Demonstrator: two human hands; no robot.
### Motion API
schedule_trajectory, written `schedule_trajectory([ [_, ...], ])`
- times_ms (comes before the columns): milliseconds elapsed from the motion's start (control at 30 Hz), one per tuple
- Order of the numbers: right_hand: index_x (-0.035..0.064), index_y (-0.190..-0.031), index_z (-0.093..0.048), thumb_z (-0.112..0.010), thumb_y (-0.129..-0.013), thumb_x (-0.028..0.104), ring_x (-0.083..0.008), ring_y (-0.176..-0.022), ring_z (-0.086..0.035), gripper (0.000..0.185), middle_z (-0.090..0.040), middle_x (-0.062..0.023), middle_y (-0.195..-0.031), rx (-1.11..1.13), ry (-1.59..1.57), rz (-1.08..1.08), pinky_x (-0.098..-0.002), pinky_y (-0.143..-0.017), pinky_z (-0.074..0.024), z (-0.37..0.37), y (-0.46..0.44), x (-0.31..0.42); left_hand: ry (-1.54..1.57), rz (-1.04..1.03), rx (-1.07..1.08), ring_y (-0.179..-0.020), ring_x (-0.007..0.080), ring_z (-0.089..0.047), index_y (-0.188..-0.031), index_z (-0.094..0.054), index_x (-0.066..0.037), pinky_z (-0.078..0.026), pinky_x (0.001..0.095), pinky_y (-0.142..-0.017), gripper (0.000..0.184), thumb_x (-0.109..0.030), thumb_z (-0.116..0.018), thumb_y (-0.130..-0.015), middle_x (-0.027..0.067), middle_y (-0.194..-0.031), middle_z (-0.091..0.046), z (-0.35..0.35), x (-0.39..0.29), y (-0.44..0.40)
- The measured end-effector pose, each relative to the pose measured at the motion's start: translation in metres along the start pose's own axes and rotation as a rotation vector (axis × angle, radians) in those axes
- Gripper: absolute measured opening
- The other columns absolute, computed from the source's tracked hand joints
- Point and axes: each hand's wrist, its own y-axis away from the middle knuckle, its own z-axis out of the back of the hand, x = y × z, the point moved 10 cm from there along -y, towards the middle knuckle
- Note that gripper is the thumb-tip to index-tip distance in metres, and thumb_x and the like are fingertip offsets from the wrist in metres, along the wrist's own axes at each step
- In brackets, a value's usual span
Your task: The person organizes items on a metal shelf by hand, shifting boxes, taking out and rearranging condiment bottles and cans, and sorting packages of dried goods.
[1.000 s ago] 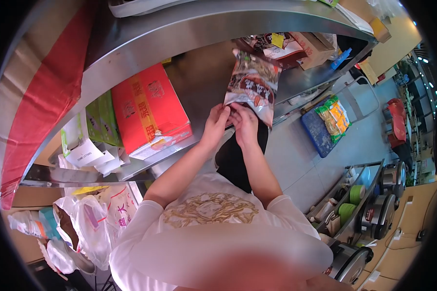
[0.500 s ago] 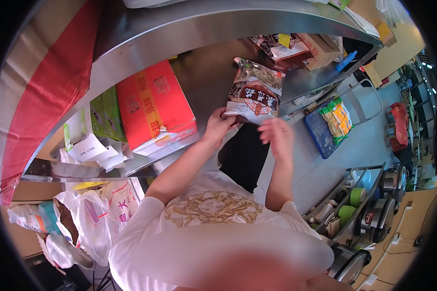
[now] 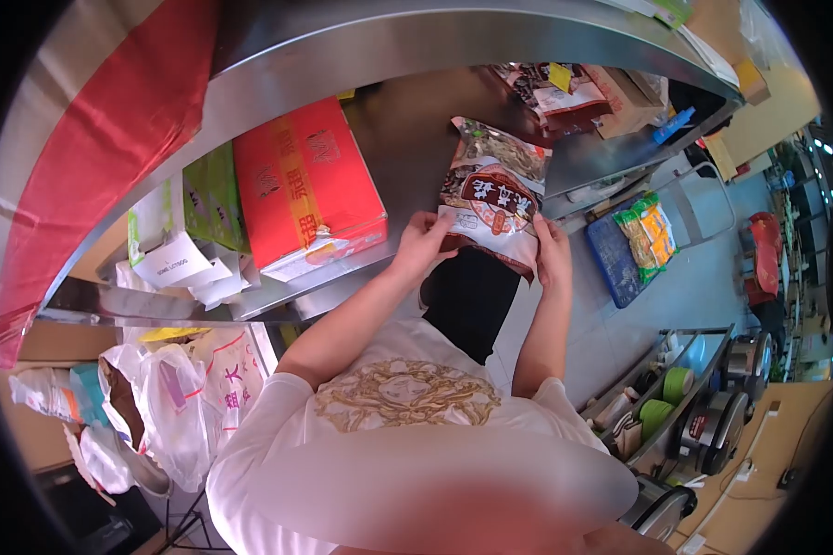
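Observation:
A plump printed food bag point(image 3: 495, 185), brown and white with a round label and Chinese lettering, is held up over the front edge of the steel shelf. My left hand point(image 3: 424, 244) grips its lower left corner, thumb on the printed face. On the opposite side, my right hand point(image 3: 553, 252) pinches the lower right edge. The fingers behind the bag are hidden. Further back on the shelf lie similar brown-and-white bags point(image 3: 551, 97).
Left of the bag, a red carton point(image 3: 310, 185) stands on the steel shelf point(image 3: 393, 129) beside green boxes point(image 3: 208, 199). A blue platform cart point(image 3: 611, 264) carries a yellow-green packet point(image 3: 645, 236) at right. White plastic bags point(image 3: 180, 416) are at lower left, rice cookers point(image 3: 713, 430) at lower right.
My right hand has gone from hovering loosely beside the bag to holding its right edge. The bag's lower end now spreads between both hands. The view has shifted slightly.

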Motion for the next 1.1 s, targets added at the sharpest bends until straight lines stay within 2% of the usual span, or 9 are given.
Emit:
schedule_trajectory([
  [67, -0.0113, -0.128, -0.064, -0.074, -0.102, 0.027, -0.0174, -0.103, -0.069, 0.048, -0.072, -0.0141, -0.117, 0.038, 0.023, 0.000, -0.0313, -0.090, -0.0555, -0.004, 0.001, -0.003, -0.066, -0.050, -0.073, -0.104, 0.0233, -0.073, -0.124, -0.050, 0.003, -0.064, 0.0354, -0.088, 0.045, -0.031, -0.071, -0.103, 0.0162, -0.124, -0.065, 0.000, -0.004, 0.001],
  [100, -0.0114, -0.128, -0.064, -0.074, -0.101, 0.026, -0.0172, -0.103, -0.069, 0.047, -0.072, -0.0140, -0.118, 0.039, 0.023, 0.024, -0.0311, -0.090, -0.0555, -0.001, -0.002, -0.007, -0.043, -0.084, -0.063, -0.105, 0.0237, -0.072, -0.132, -0.047, 0.005, -0.064, 0.0381, -0.089, 0.051, -0.029, -0.071, -0.103, 0.0157, -0.126, -0.063, 0.000, -0.002, -0.001],
  [233, -0.0085, -0.130, -0.066, -0.076, -0.100, 0.022, -0.0166, -0.103, -0.068, 0.044, -0.072, -0.0117, -0.119, -0.022, 0.006, 0.091, -0.0296, -0.089, -0.0550, 0.008, 0.004, -0.010, -0.029, -0.153, 0.102, -0.110, 0.0198, -0.070, -0.144, -0.048, 0.005, -0.061, 0.0353, -0.092, 0.053, -0.022, -0.070, -0.104, 0.0131, -0.122, -0.068, -0.010, 0.002, -0.001],
  [333, -0.0052, -0.129, -0.068, -0.074, -0.101, 0.019, -0.0161, -0.102, -0.068, 0.038, -0.073, -0.0100, -0.118, -0.050, 0.006, 0.127, -0.0292, -0.088, -0.0548, 0.009, 0.018, 0.002, -0.248, -0.421, 0.049, -0.112, 0.0191, -0.068, -0.141, -0.053, 0.006, -0.056, 0.0338, -0.097, 0.048, -0.021, -0.068, -0.105, 0.0121, -0.123, -0.070, -0.015, -0.021, 0.020],
  [600, -0.0052, -0.132, -0.065, -0.066, -0.104, 0.009, -0.0145, -0.104, -0.069, 0.031, -0.073, -0.0087, -0.121, 0.106, -0.076, 0.296, -0.0293, -0.093, -0.0545, -0.033, 0.046, 0.072, -0.260, -0.586, 0.077, -0.121, 0.0186, -0.064, -0.153, -0.037, 0.008, -0.049, 0.0336, -0.105, 0.063, -0.011, -0.069, -0.103, 0.0155, -0.130, -0.067, -0.025, -0.089, 0.100],
  [700, -0.0045, -0.131, -0.065, -0.067, -0.103, 0.008, -0.0136, -0.105, -0.068, 0.031, -0.073, -0.0082, -0.121, 0.189, -0.129, 0.300, -0.0283, -0.094, -0.0537, -0.074, 0.048, 0.082, -0.300, -0.710, -0.034, -0.118, 0.0192, -0.066, -0.152, -0.039, 0.009, -0.052, 0.0343, -0.101, 0.065, -0.013, -0.071, -0.101, 0.0181, -0.124, -0.069, -0.001, -0.116, 0.124],
  [800, -0.0040, -0.129, -0.066, -0.068, -0.103, 0.008, -0.0130, -0.104, -0.068, 0.029, -0.073, -0.0077, -0.118, 0.302, -0.132, 0.277, -0.0277, -0.094, -0.0537, -0.125, 0.043, 0.077, -0.254, -0.725, -0.062, -0.124, 0.0183, -0.062, -0.155, -0.035, 0.008, -0.048, 0.0340, -0.108, 0.065, -0.010, -0.069, -0.102, 0.0171, -0.132, -0.066, 0.024, -0.137, 0.146],
  [1033, -0.0060, -0.125, -0.067, -0.067, -0.104, 0.007, -0.0118, -0.103, -0.068, 0.026, -0.074, -0.0089, -0.116, 0.621, -0.147, 0.154, -0.0272, -0.093, -0.0540, -0.264, 0.063, 0.066, -0.352, -0.720, -0.456, -0.116, 0.0187, -0.066, -0.148, -0.045, 0.008, -0.053, 0.0328, -0.100, 0.054, -0.014, -0.068, -0.104, 0.0163, -0.127, -0.069, 0.107, -0.160, 0.191],
  [1100, -0.0057, -0.122, -0.069, -0.071, -0.103, 0.011, -0.0094, -0.097, -0.066, 0.025, -0.074, -0.0072, -0.111, 0.656, -0.083, 0.160, -0.0244, -0.086, -0.0522, -0.287, 0.058, 0.054, -0.576, -0.738, -0.701, -0.115, 0.0310, -0.070, -0.148, -0.043, 0.011, -0.056, 0.0396, -0.098, 0.067, -0.021, -0.074, -0.099, 0.0258, -0.124, -0.070, 0.132, -0.163, 0.206],
])
